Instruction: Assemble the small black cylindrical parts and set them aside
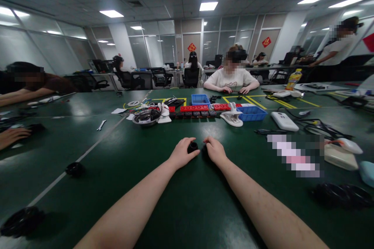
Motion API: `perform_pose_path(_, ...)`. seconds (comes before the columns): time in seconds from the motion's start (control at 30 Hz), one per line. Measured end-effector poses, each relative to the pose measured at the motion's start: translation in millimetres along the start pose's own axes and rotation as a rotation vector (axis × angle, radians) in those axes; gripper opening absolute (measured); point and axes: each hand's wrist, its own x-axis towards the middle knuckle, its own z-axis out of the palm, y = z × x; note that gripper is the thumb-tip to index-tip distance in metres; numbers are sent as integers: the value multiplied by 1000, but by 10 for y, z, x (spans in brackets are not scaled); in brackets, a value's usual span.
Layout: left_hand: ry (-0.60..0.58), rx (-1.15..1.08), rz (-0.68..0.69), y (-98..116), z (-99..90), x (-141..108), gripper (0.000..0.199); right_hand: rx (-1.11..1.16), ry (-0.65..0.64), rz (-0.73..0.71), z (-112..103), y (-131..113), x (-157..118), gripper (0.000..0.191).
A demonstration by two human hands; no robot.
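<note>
My left hand (183,153) is curled around a small black ring-shaped part (193,147), thumb on the near side and fingers on the far side. The part's round opening faces up, at the green table's surface. Just to its right, my right hand (215,150) is closed, back of the hand toward me. Something dark shows at its fingertips, mostly hidden, so I cannot make out what it is. A narrow gap separates the two hands.
Ahead lie a red power strip (196,108), two blue bins (253,113) (200,99), a white clip stand (232,115) and coiled cables. Black ring parts (75,169) sit left and right. A wrench (101,125) lies left; a white power bank (284,121) right. A person sits opposite.
</note>
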Motion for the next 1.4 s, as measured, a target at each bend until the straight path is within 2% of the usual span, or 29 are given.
perform_pose_path(0.4,-1,13,8,32,-26,-25,43,-108,-89,22,-29,-44,-26,22)
perform_pose_path(0.87,2,65,12,22,-3,0,45,-138,-72,63,-22,-69,1,23)
perform_pose_path(0.97,33,106,-2,37,-67,6,46,-117,-62,72,-22,-61,9,24)
perform_pose_path(1.13,86,187,-11,128,-323,38,56,-64,-40,75,-36,-35,25,24)
perform_pose_path(1.27,-19,287,20,249,-429,58,53,-27,-38,76,-49,-8,44,24)
perform_pose_path(1.4,-80,315,12,293,-379,67,35,-9,-37,74,-50,11,51,24)
